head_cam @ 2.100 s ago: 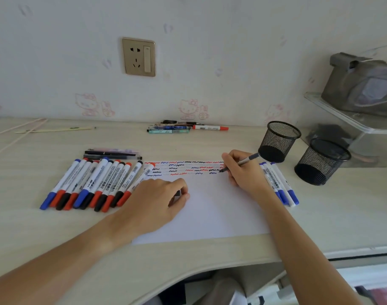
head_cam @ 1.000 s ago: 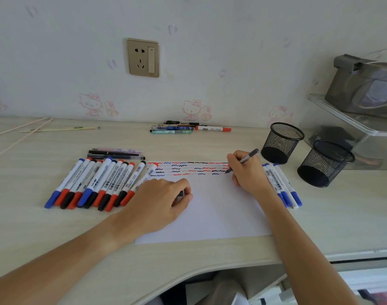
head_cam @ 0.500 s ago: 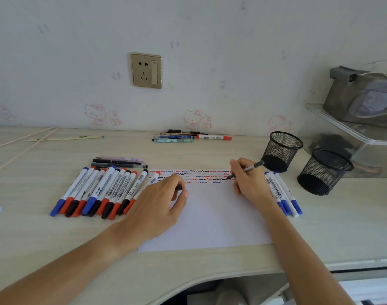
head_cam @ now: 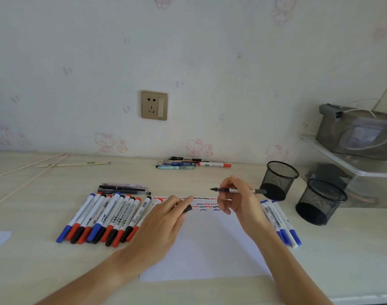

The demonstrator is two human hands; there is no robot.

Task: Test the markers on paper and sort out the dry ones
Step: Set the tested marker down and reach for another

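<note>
A white paper sheet lies on the desk, with rows of red, blue and black squiggles along its far edge. My right hand holds a thin uncapped pen level above the squiggles, tip pointing left. My left hand rests on the sheet's left part and pinches a dark pen cap. A row of several capped markers with blue, red and black caps lies left of the sheet. Three blue-capped markers lie right of it.
Two black mesh pen cups stand at the right. Thin pens lie behind the marker row, and more pens lie near the wall. A clear shelf carries a grey bag. Wooden sticks lie far left.
My right hand lifted the pen off the paper and turned it level, tip to the left. My left hand slid forward with the cap. The camera tilted up.
</note>
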